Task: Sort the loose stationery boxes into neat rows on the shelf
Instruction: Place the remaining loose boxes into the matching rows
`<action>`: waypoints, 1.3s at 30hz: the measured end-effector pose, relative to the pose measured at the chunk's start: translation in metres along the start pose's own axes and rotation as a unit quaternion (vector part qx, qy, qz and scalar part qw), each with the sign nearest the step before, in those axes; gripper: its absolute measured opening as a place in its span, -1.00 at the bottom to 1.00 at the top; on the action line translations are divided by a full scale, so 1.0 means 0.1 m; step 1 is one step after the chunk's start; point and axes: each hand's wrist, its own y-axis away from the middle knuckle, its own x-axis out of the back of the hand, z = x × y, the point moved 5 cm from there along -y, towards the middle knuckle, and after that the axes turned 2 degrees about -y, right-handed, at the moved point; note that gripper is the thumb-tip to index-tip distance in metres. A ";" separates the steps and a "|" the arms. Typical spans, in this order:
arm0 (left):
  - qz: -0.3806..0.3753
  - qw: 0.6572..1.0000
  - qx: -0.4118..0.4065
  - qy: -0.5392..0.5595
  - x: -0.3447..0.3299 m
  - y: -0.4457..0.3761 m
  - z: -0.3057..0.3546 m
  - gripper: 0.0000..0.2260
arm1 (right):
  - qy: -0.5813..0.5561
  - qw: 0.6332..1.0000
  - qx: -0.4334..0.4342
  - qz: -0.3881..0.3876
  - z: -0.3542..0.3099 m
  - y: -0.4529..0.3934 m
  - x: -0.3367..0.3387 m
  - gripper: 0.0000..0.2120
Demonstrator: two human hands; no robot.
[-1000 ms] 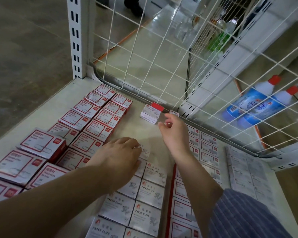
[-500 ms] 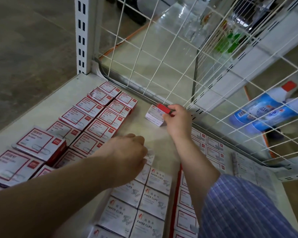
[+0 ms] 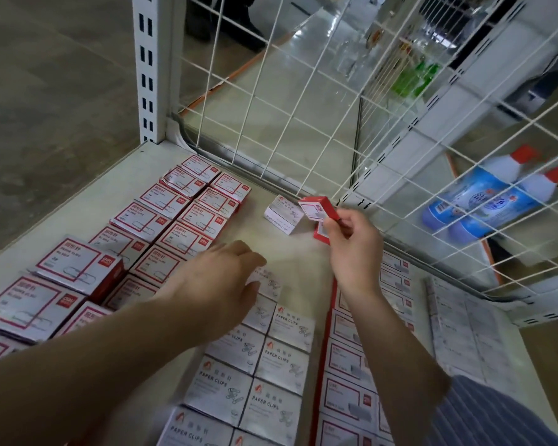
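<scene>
- Right hand [image 3: 351, 239] pinches a red box [image 3: 318, 208] just beside a white box [image 3: 284, 214]; left hand [image 3: 219, 281] rests relaxed on rows [image 3: 271, 355]
- White shelf [image 3: 110, 191]; wire grid [image 3: 303, 107] behind

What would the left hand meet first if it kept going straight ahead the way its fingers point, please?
Probably the loose white paper-clip box near the wire grid. The left hand points up-right over bare shelf, though depth is unclear.
</scene>
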 end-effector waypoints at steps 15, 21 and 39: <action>0.017 0.973 0.110 0.202 -0.03 0.01 0.13 -0.60 | -0.126 0.988 -0.073 -0.053 -0.04 0.77 0.50 -0.88; -0.008 0.952 0.108 0.286 -0.15 0.04 0.21 -0.76 | -0.229 0.958 -0.156 -0.079 -0.06 1.02 0.46 -0.91; -0.027 0.911 0.162 0.378 -0.21 0.13 0.17 -0.79 | -0.112 0.966 -0.090 -0.215 -0.07 0.99 0.41 -0.56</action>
